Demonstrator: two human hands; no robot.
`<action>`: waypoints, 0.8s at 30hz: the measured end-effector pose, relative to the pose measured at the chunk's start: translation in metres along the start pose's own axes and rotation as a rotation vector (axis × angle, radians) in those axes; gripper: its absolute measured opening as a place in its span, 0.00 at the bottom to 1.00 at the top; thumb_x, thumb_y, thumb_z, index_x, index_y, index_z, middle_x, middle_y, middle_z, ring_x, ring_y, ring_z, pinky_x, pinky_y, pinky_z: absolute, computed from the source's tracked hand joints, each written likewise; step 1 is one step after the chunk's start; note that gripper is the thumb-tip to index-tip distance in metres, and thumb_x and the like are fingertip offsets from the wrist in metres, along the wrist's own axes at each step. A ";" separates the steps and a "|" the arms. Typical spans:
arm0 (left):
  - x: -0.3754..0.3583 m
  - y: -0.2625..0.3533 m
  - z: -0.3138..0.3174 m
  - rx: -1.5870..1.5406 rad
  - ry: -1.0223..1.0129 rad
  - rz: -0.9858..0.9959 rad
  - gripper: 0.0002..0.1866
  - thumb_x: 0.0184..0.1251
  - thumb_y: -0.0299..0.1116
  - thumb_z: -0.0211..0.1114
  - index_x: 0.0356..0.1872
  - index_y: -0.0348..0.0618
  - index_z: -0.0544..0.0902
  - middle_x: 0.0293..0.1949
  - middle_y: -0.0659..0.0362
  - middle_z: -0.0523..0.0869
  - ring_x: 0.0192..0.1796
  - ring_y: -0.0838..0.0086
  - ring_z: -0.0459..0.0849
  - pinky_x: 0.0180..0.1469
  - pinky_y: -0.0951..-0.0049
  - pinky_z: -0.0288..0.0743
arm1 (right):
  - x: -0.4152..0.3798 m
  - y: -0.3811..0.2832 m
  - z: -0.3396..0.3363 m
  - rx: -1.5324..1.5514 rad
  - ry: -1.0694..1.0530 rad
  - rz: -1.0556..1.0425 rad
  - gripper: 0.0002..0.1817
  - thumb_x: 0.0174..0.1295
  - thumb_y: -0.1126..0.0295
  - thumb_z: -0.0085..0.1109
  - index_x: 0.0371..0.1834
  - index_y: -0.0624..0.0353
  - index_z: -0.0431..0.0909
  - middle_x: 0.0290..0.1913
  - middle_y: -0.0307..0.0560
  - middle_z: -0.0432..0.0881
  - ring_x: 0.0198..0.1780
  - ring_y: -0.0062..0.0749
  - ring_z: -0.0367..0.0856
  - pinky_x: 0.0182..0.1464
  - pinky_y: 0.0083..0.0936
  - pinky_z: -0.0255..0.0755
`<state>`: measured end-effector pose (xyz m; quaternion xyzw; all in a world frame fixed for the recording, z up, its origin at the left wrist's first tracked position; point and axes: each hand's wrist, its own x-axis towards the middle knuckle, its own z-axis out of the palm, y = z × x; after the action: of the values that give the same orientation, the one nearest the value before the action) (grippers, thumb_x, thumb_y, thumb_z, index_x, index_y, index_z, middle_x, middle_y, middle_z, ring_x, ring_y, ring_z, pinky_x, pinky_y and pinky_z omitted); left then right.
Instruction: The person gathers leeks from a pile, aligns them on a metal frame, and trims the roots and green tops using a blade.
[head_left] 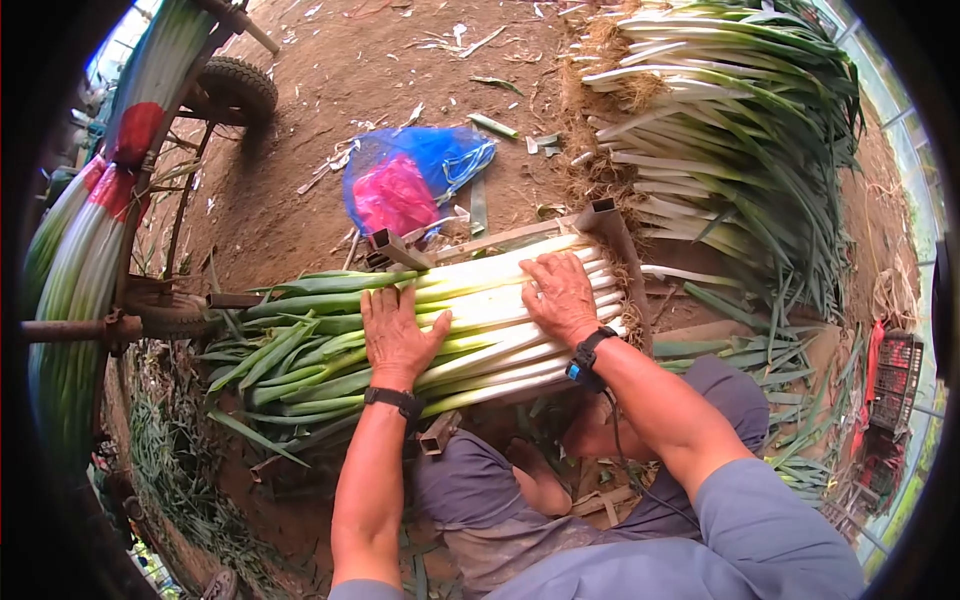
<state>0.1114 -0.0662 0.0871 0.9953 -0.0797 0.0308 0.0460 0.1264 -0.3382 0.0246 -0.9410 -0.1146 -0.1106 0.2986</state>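
Note:
A thick layer of long green onions (480,320) lies across a metal frame (610,225) in front of me, white root ends to the right and green leaves to the left. My left hand (397,335) rests flat on the stalks where green turns to white, fingers spread. Farther right, my right hand (560,295) lies palm down on the white stalks near the roots, its fingers stretched out. Both wrists wear dark straps. Neither hand is wrapped around a stalk.
Beyond the frame, a blue mesh bag (410,165) with pink plastic (400,198) lies on the soil. A large pile of green onions (720,150) fills the upper right. Bundles tied with red bands (137,130) hang on a wheeled cart at left. A dark crate (895,380) stands far right.

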 end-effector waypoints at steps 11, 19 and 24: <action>-0.001 -0.006 -0.001 -0.019 -0.088 0.038 0.40 0.62 0.66 0.61 0.61 0.39 0.80 0.60 0.45 0.81 0.66 0.52 0.74 0.79 0.45 0.50 | -0.011 -0.004 -0.008 0.025 0.029 -0.019 0.14 0.64 0.66 0.59 0.50 0.52 0.87 0.44 0.47 0.84 0.53 0.41 0.79 0.63 0.40 0.67; -0.010 -0.003 -0.018 0.036 -0.237 0.036 0.45 0.60 0.68 0.63 0.68 0.40 0.77 0.66 0.43 0.79 0.72 0.51 0.70 0.80 0.47 0.50 | -0.011 0.001 0.002 0.032 0.029 -0.014 0.10 0.62 0.64 0.62 0.42 0.51 0.88 0.40 0.46 0.83 0.48 0.43 0.79 0.55 0.43 0.69; 0.002 -0.007 -0.005 0.053 -0.329 0.034 0.50 0.62 0.70 0.61 0.77 0.41 0.67 0.72 0.39 0.73 0.76 0.49 0.67 0.83 0.46 0.42 | -0.004 0.002 0.004 0.054 -0.043 0.129 0.14 0.61 0.59 0.63 0.45 0.51 0.89 0.47 0.51 0.86 0.56 0.46 0.80 0.62 0.44 0.68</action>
<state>0.1145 -0.0587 0.0915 0.9863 -0.1020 -0.1296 0.0055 0.1241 -0.3375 0.0194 -0.9402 -0.0633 -0.0676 0.3279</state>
